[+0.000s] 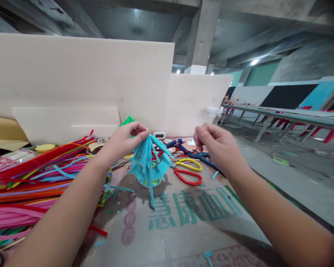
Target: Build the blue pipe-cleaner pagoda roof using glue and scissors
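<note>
1. Left hand (125, 139): grip pinched shut on the gathered top of a cone of light-blue pipe cleaners (149, 161), strands fanning down and outward from that pinch.
2. Right hand (214, 146): raised just right of the cone, apart from it, fingers curled together; whether anything small sits between the fingertips cannot be told.
3. Cone standing on the cardboard-covered counter (183, 222), near its middle, with something yellow-green showing low inside the strands.
4. Judged progress: already bundled and spread into a skirt shape; one strand hanging longer than the rest and the top held only by fingers, so trimming and fastening seemingly left.
5. Nearby: red-handled scissors (187, 178) and yellow-handled scissors (189, 164) just right of the cone; heap of loose coloured pipe cleaners (30, 181) along the left.
</note>
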The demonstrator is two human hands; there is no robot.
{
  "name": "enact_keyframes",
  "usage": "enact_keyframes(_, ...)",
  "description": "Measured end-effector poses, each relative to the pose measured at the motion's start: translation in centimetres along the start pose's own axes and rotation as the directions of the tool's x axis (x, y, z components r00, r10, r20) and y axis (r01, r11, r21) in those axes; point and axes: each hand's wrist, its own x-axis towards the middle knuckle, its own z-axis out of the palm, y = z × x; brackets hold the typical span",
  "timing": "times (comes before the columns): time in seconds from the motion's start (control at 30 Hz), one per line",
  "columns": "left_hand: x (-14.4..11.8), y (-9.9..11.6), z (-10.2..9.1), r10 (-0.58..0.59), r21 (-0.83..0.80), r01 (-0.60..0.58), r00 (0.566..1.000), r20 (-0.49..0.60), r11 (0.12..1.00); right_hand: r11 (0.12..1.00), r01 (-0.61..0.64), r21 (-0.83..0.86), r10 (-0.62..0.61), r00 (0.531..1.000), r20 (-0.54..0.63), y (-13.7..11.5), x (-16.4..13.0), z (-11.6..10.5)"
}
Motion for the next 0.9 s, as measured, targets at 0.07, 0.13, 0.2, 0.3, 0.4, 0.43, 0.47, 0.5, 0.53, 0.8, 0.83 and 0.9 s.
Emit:
enact_keyframes(0.07, 0.0, -0.1, 0.0, -0.001, 0.005, 0.001, 1.000, -0.002, 1.000, 0.994, 0.050, 0.096, -0.037, 0.991, -0.132, -0.3, 0.3, -0.8)
enact_keyframes(0.13, 0.0, -0.1, 0.0, -0.003, 0.007, 0.003, 1.000, 0.001, 1.000, 0.984, 0.079, 0.158, -0.046, 0.978, -0.203, -0.4, 0.5, -1.3)
enact_keyframes(0.2, 0.0, -0.2, 0.0, -0.007, 0.005, 0.007, 1.000, 0.007, 1.000, 0.987, 0.070, 0.145, -0.038, 0.976, -0.215, -0.4, 0.6, -1.4)
enact_keyframes(0.3, -0.1, -0.1, 0.1, -0.013, -0.004, 0.013, 1.000, 0.006, 1.000, 0.999, 0.034, 0.043, -0.025, 0.981, -0.193, -0.5, 0.5, -1.2)
enact_keyframes(0.4, -0.1, 0.0, 0.1, -0.017, -0.011, 0.017, 1.000, -0.001, 1.000, 0.997, 0.027, -0.066, -0.036, 0.992, -0.125, -0.6, 0.3, -1.0)
enact_keyframes(0.43, -0.1, 0.1, 0.1, -0.020, -0.011, 0.020, 1.000, 0.001, 1.000, 0.995, 0.040, -0.095, -0.049, 0.995, -0.092, -0.6, 0.3, -0.9)
enact_keyframes(0.47, -0.1, 0.2, 0.1, -0.022, -0.010, 0.022, 1.000, 0.007, 1.000, 0.991, 0.063, -0.117, -0.070, 0.996, -0.060, -0.6, 0.2, -0.8)
enact_keyframes(0.5, -0.1, 0.3, 0.0, -0.022, -0.007, 0.022, 1.000, 0.012, 1.000, 0.987, 0.090, -0.131, -0.094, 0.995, -0.030, -0.5, 0.2, -0.7)
enact_keyframes(0.53, -0.1, 0.4, 0.0, -0.021, -0.004, 0.021, 1.000, 0.015, 1.000, 0.984, 0.113, -0.135, -0.115, 0.993, -0.004, -0.4, 0.1, -0.6)
enact_keyframes(0.8, -0.7, 2.0, -0.5, 0.036, 0.034, -0.039, 0.996, 0.084, 0.999, 0.981, 0.129, -0.143, -0.118, 0.990, 0.081, 0.2, -0.7, 1.1)
enact_keyframes(0.83, -0.8, 2.1, -0.5, 0.051, 0.040, -0.054, 0.995, 0.087, 0.998, 0.968, 0.168, -0.186, -0.154, 0.984, 0.090, 0.2, -0.9, 1.3)
enact_keyframes(0.9, -0.9, 2.3, -0.5, 0.074, 0.061, -0.080, 0.993, 0.090, 0.995, 0.913, 0.296, -0.280, -0.273, 0.954, 0.121, 0.2, -1.2, 1.6)
